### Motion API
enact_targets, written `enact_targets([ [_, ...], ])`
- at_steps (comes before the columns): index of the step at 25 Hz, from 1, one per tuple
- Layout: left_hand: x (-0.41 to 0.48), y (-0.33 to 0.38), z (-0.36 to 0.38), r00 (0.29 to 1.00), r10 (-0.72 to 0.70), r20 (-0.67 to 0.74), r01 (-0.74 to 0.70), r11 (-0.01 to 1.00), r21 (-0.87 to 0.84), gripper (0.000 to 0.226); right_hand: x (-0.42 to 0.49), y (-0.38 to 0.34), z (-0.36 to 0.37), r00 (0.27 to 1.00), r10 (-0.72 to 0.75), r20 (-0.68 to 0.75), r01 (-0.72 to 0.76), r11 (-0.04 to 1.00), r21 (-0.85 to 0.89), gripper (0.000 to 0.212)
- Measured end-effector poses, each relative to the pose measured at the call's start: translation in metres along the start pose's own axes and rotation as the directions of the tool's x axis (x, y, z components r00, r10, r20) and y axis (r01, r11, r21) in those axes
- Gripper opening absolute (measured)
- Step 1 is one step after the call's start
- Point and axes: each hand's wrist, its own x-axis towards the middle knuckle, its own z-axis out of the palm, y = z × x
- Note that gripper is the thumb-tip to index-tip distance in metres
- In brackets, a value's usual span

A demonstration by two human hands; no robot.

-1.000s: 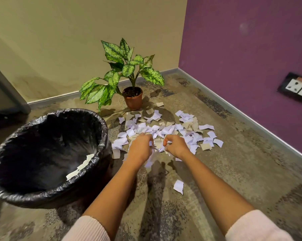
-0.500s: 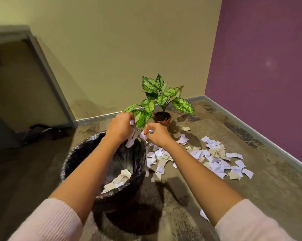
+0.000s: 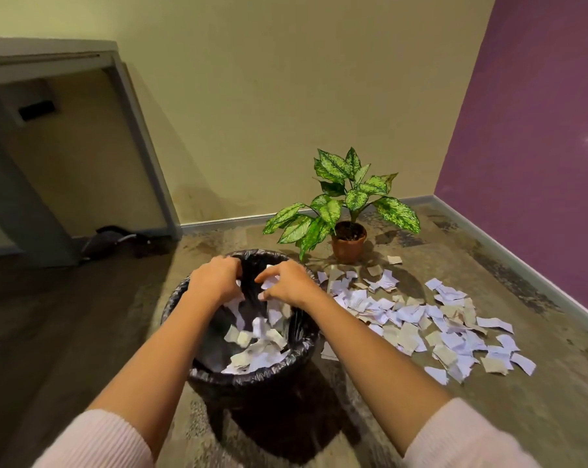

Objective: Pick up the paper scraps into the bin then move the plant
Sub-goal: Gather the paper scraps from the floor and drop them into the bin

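Counted: one bin (image 3: pixel 252 378), one plant (image 3: pixel 350 197), two hands. The paper scraps (image 3: pixel 438 327) are too many and too overlapped to count exactly; several dozen white and beige pieces are spread on the floor (image 3: pixel 488 417) to the right of the bin, between it and the purple wall (image 3: pixel 539 130).

Bin: lined with a black bag (image 3: pixel 296 329). A heap of scraps is held at the bottom. A few blurred pieces are seen higher up against the inner wall; whether they are falling or resting cannot be told.

Pot (image 3: pixel 348 246): one, brown, holding the plant upright. It stands behind the scattered scraps, near the corner, apart from the bin.

Left hand (image 3: pixel 215 282): held over the bin's far rim, fingers (image 3: pixel 231 265) curled under, white paper showing beneath them.

Right hand (image 3: pixel 287 287): held beside the left over the bin mouth, not touching it. A white scrap is pinched between thumb and fingertips.

Pink sleeves (image 3: pixel 96 440) are noted on both forearms.
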Motion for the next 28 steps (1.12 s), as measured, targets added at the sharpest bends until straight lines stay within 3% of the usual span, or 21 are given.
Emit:
enact_targets([
  [6, -0.001, 0.01, 0.003, 1.0, 0.026, 0.003, -0.026, 1.0, 0.007, 0.054, -0.009, 0.004, -0.014, 1.0, -0.008, -0.027, 0.009, 0.998, 0.063, 0.031],
  [14, -0.012, 0.072, -0.004, 0.982, 0.111, -0.152, -0.119, 0.992, -0.043, 0.043, -0.032, 0.033, -0.05, 0.967, 0.018, -0.254, 0.013, 0.993, 0.119, 0.035],
  [18, -0.019, 0.129, -0.001, 0.925, 0.206, -0.32, -0.244, 0.966, -0.083, 0.035, -0.057, 0.076, -0.072, 0.946, 0.087, -0.312, -0.052, 0.992, 0.119, 0.031],
  [21, -0.025, 0.177, 0.014, 0.872, 0.323, -0.367, -0.357, 0.934, -0.028, 0.034, -0.08, 0.12, -0.081, 0.946, 0.157, -0.283, -0.135, 0.986, 0.097, 0.035],
  [23, -0.03, 0.205, 0.034, 0.857, 0.386, -0.342, -0.413, 0.911, -0.007, 0.033, -0.098, 0.154, -0.08, 0.949, 0.208, -0.235, -0.2, 0.978, 0.059, 0.04],
  [28, -0.05, 0.248, 0.112, 0.89, 0.446, -0.097, -0.452, 0.891, -0.052, 0.029, -0.142, 0.241, -0.05, 0.917, 0.374, -0.137, -0.385, 0.921, -0.064, 0.046],
])
